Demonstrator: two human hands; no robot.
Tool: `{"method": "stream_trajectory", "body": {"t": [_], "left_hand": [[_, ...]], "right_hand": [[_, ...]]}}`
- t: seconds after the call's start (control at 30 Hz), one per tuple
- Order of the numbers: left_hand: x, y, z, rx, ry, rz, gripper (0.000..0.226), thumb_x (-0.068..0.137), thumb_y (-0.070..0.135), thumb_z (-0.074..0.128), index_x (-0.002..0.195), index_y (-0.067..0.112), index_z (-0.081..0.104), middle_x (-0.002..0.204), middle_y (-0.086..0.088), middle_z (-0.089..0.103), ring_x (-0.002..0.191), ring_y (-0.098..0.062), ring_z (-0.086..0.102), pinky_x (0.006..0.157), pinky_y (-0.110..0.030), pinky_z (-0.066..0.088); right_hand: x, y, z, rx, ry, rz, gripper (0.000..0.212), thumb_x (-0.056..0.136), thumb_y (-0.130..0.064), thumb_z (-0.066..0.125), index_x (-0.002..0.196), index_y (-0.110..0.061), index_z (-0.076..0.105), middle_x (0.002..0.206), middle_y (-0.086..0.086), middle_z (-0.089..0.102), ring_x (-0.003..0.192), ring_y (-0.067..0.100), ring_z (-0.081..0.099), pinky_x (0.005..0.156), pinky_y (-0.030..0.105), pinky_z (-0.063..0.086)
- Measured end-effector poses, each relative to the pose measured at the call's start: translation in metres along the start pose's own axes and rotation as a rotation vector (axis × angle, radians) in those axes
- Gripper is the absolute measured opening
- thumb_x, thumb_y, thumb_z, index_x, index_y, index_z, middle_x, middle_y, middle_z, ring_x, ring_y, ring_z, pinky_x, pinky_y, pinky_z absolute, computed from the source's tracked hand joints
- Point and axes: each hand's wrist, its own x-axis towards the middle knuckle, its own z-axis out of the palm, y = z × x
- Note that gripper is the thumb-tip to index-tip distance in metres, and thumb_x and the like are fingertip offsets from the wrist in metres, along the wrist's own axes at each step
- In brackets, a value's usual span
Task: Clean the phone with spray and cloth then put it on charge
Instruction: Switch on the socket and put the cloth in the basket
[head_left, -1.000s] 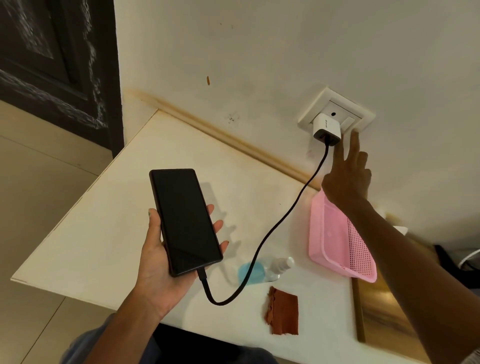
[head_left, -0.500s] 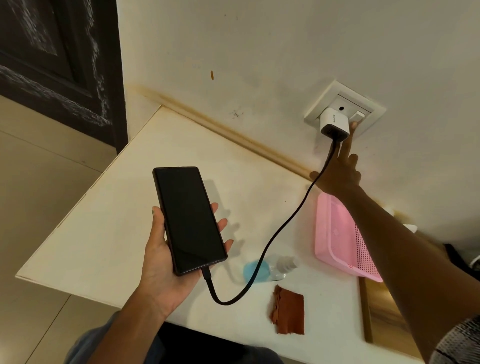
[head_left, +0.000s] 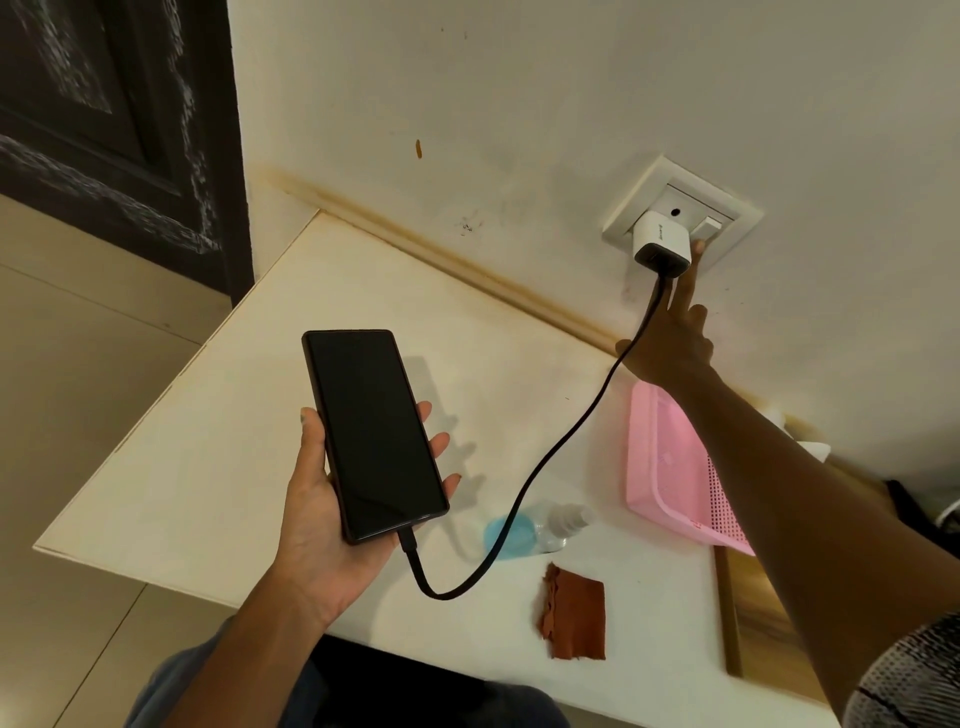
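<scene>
Support surface: cream-white table (head_left: 218, 467), spanning centre and lower frame, back edge against wall, left corner near dark door.

Items resting on table:
- Spray bottle (head_left: 535, 527), lower centre, lying on side, blue liquid inside, white nozzle pointing right.
- Rust-brown cloth (head_left: 574, 616), folded, just below bottle, apart from it.
- Pink perforated basket (head_left: 670, 473), right of centre, near wall, tilted.
- Wooden board (head_left: 753, 623), lower right, partly under basket.

One phone (head_left: 374, 436), one cable (head_left: 561, 447), charger (head_left: 661, 244), spray bottle (head_left: 535, 527), cloth (head_left: 574, 618), pink basket (head_left: 670, 467); two hands.
</scene>
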Motion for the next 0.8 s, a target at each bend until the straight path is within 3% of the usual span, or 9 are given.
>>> {"method": "stream_trajectory", "body": {"t": [0.17,0.43,0.63,0.8], "left_hand": [[0.001,0.0,0.0,0.003,-0.002,0.005,0.063,0.085,0.068,0.04,0.129,0.028,0.059,0.134,-0.008,0.06,0.118,-0.031,0.06,0.088,-0.057,0.051],[0.001,0.0,-0.002,0.013,-0.004,0.007,0.063,0.086,0.068,0.039,0.129,0.028,0.059,0.133,-0.009,0.06,0.118,-0.031,0.06,0.087,-0.056,0.052],[0.003,0.0,-0.003,0.007,-0.007,0.01,0.063,0.086,0.069,0.038,0.128,0.028,0.06,0.133,-0.008,0.06,0.118,-0.032,0.06,0.087,-0.055,0.052],[0.002,-0.002,-0.002,0.003,-0.025,0.01,0.063,0.086,0.069,0.037,0.13,0.03,0.057,0.134,-0.009,0.06,0.118,-0.031,0.06,0.089,-0.055,0.052]], "right_hand": [[-0.001,0.0,-0.002,-0.017,0.0,0.004,0.11,0.068,-0.009,0.068,0.147,-0.021,-0.008,0.152,-0.001,-0.029,0.096,0.034,0.041,0.062,0.034,0.036],[-0.009,-0.002,-0.003,-0.021,0.111,-0.048,0.103,0.066,-0.003,0.066,0.147,-0.016,0.004,0.156,0.003,-0.016,0.097,0.033,0.044,0.057,0.033,0.039],[-0.027,-0.008,-0.003,0.09,0.111,0.033,0.094,0.076,-0.006,0.063,0.149,-0.015,0.004,0.157,0.004,-0.01,0.117,0.033,0.039,0.067,0.035,0.038],[-0.05,-0.014,-0.016,0.332,0.158,0.16,0.079,0.08,-0.01,0.063,0.145,-0.01,0.019,0.156,0.009,0.003,0.129,0.035,0.034,0.079,0.038,0.046]]}}
